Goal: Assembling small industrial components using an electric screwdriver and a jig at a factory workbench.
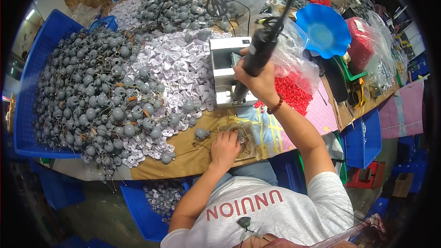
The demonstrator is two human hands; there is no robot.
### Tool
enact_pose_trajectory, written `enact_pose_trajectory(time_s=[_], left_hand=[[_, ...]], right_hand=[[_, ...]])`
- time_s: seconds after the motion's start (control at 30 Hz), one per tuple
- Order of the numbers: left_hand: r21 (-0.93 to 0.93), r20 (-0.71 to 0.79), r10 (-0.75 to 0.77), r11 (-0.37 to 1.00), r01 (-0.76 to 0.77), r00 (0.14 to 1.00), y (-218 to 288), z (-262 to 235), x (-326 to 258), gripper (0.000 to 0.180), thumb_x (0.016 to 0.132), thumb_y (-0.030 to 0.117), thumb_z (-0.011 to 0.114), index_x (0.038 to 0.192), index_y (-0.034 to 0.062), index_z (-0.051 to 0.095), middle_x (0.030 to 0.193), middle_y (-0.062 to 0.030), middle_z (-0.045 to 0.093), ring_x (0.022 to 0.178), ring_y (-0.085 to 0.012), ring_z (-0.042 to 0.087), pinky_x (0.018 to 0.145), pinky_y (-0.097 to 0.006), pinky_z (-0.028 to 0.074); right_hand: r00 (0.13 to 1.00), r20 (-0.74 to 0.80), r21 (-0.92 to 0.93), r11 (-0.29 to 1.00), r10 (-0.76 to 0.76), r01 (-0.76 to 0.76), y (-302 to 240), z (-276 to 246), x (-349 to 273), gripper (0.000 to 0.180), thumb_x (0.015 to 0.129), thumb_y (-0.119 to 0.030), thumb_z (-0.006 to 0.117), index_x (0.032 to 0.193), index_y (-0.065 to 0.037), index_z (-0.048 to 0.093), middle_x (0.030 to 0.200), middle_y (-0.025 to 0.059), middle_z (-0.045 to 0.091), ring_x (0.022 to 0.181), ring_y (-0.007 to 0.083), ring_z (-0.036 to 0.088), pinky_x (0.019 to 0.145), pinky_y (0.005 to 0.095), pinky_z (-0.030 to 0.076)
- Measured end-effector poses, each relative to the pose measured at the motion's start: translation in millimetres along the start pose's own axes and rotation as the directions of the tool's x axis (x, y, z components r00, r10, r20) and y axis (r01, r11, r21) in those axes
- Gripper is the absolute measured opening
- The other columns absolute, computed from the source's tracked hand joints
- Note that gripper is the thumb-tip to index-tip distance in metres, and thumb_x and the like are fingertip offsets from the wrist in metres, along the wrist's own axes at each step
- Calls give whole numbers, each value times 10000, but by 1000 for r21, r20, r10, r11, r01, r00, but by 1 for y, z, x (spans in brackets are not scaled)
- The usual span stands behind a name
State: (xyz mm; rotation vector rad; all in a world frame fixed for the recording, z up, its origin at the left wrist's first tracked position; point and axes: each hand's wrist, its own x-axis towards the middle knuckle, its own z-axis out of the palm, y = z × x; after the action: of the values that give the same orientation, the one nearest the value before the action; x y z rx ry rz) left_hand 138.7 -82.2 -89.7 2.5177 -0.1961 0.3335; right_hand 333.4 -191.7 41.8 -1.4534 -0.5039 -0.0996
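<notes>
Centrally, a black electric screwdriver (263, 46) is held over a metal fixture (224, 72) in the closed grip of the right hand (258, 80). On the worktop (181, 156), the left hand (224, 149) is set beside a grey round part (240, 133); its grip cannot be judged.

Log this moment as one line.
right hand: grips black tool | left hand: at grey part | nearby: red pieces, blue bowl

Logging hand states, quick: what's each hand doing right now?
Left hand: by a small grey part; grip can't be told.
Right hand: closed around a black cylindrical tool.
</notes>
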Motion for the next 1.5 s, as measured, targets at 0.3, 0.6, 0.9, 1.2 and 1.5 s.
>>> enact_pose_trajectory(time_s=[0.3,0.6,0.9,1.2,1.5], left_hand=[[-19,-8,3,1000,-3,1000,-2,2,-2,392,757,120,776,1129,46,679,1013,-117,660,991,-329,614,832,-447,533],[-32,-13,1,999,-1,1000,-1,0,-1,391,762,130,783,1133,53,683,1004,-105,667,987,-324,619,833,-452,531],[-10,3,-12,1000,12,1000,-1,-3,0,348,771,143,771,1101,80,682,1013,-80,669,1014,-295,622,822,-429,539],[-33,1,-7,999,7,1000,-3,3,-2,362,776,130,767,1119,65,673,1027,-97,658,1022,-319,612,840,-443,529],[-4,-10,13,1000,-13,1000,-5,4,-3,355,783,149,758,1120,97,660,1040,-69,653,1038,-287,615,803,-432,535]], right_hand=[[975,85,-100,975,206,-197,-14,-7,-33,570,819,14,783,1331,40,533,864,29,683,768,114,671,717,274,546],[999,-20,77,996,37,-35,-15,-8,-27,244,830,37,768,1013,-12,613,842,18,670,724,96,641,652,270,527],[987,-73,94,984,-145,151,-42,0,5,442,859,157,640,1240,-4,482,857,80,644,707,177,652,711,354,581],[954,-103,-212,943,-282,256,3,-12,28,206,866,36,762,996,-47,626,881,5,662,751,90,639,678,249,532],[943,143,-423,843,-301,334,-21,-22,-27,494,861,121,681,1281,-29,468,919,34,636,819,146,652,775,307,545]])
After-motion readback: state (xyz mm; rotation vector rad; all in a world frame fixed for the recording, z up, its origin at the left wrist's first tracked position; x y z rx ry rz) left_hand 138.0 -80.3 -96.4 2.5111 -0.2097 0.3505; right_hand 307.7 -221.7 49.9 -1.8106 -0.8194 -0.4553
